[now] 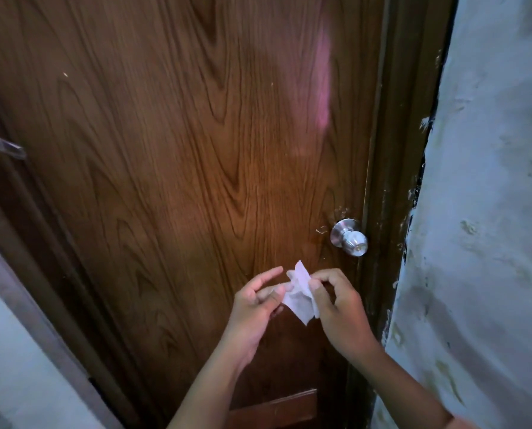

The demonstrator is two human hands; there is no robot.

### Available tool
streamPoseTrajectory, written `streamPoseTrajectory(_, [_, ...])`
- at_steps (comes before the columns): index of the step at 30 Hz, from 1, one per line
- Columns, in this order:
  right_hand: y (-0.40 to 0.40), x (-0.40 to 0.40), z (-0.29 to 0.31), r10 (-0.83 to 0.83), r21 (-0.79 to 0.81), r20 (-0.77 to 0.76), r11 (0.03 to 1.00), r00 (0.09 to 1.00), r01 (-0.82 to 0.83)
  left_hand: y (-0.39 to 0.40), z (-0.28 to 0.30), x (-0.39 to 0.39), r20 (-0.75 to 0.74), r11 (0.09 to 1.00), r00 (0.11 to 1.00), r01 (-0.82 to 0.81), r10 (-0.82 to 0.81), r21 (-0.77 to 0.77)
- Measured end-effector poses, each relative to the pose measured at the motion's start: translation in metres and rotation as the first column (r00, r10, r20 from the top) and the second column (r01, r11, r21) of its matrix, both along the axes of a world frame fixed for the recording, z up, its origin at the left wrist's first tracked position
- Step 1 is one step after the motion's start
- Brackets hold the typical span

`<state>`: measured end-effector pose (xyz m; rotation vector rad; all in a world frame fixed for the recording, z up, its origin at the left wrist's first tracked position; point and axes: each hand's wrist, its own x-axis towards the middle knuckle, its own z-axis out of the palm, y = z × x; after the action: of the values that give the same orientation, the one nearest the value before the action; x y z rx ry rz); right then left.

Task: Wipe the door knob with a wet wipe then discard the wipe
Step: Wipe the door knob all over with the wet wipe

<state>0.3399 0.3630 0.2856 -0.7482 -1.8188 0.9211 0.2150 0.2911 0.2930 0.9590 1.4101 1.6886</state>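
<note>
Two bare hands meet close to the viewer. The left hand (260, 300) and right hand (336, 300) each pinch a crumpled white wet wipe (300, 294), thumb and fingers clamped on its opposite edges. Beyond the right fingers, up and to the right, a silver door knob (351, 238) juts from a brown wooden door (181, 134)
</note>
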Motion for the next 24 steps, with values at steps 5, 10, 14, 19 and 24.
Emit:
streamPoseTrajectory(5, [0.014, 0.001, 0.007, -0.038, -0.242, -0.174, 0.97, 0.984, -0.005, 0.002, -0.004, -0.006, -0.108, 0.99, 0.988, -0.115, 0.107, -0.075])
streamPoseTrajectory(10, [0.023, 0.0, 0.006, -0.01, -0.33, -0.203, 0.942, 0.979, -0.058, 0.005, 0.0, -0.004, -0.023, 0.985, 0.995, 0.09, -0.095, -0.147])
streamPoseTrajectory(14, [0.024, 0.001, 0.006, 0.03, -0.339, -0.238, 0.934, 0.971, -0.112, 0.011, -0.005, 0.006, 0.013, 0.928, 0.959, 0.277, -0.283, -0.249])
streamPoseTrajectory(19, [0.032, 0.009, 0.006, -0.016, -0.362, -0.278, 0.928, 0.96, -0.09, 0.02, -0.003, 0.013, -0.125, 0.969, 0.976, 0.154, -0.18, -0.192])
streamPoseTrajectory(24, [0.034, 0.014, 0.007, 0.086, -0.341, -0.219, 0.927, 0.972, -0.159, 0.029, 0.004, 0.022, -0.113, 0.986, 0.981, 0.15, -0.158, -0.075])
